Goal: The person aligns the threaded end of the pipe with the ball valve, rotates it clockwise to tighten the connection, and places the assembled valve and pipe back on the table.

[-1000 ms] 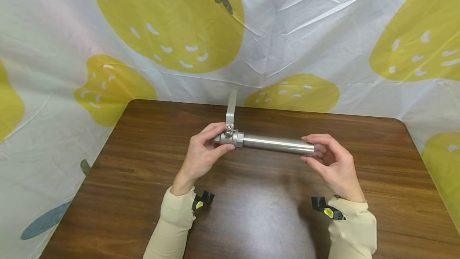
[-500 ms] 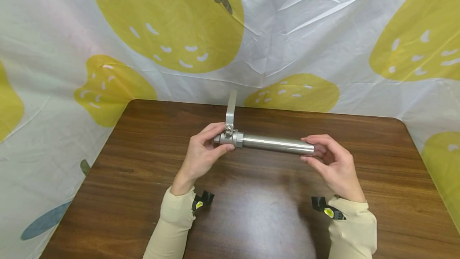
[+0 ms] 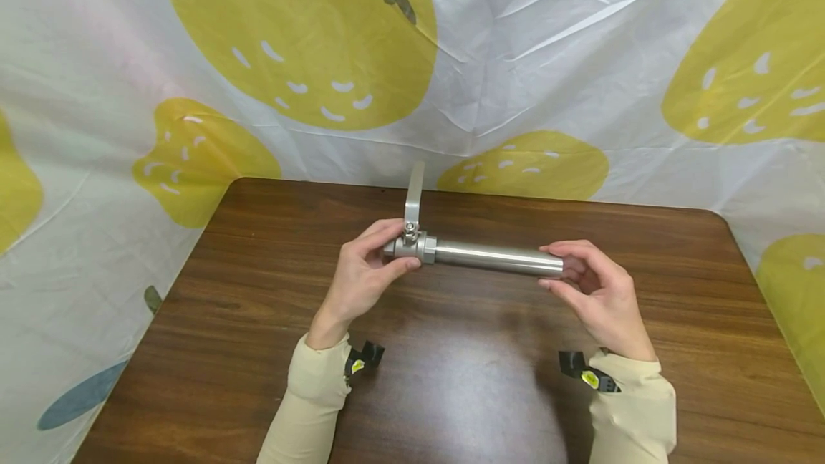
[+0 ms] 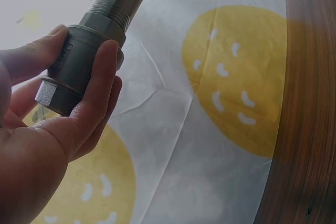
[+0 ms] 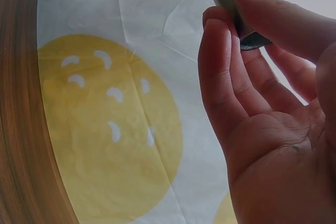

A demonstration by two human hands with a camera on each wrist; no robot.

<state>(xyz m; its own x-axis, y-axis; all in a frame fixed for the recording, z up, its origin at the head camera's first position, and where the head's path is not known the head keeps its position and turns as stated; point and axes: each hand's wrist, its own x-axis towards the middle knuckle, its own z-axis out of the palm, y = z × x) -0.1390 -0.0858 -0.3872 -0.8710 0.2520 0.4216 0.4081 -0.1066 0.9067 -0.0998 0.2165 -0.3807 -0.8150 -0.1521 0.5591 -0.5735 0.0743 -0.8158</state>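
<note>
A steel ball valve [image 3: 409,247] with a long flat lever handle [image 3: 415,192] is joined to a smooth steel pipe [image 3: 496,257]. My left hand [image 3: 364,274] grips the valve body between thumb and fingers at the pipe's left end. The lever points away toward the back of the table. Threads [image 4: 113,11] show between the valve's hex end and the pipe in the left wrist view. My right hand [image 3: 599,292] pinches the pipe's free right end, thumb below and fingers above. In the right wrist view the pipe's end [image 5: 253,40] shows between thumb and fingertips.
Both hands are over a brown wood-grain table [image 3: 258,378]. Behind it hangs a white cloth [image 3: 477,77] with yellow fruit prints, close along the back and side edges. A black camera mount [image 3: 365,360] sits on the left wrist, another [image 3: 586,372] on the right.
</note>
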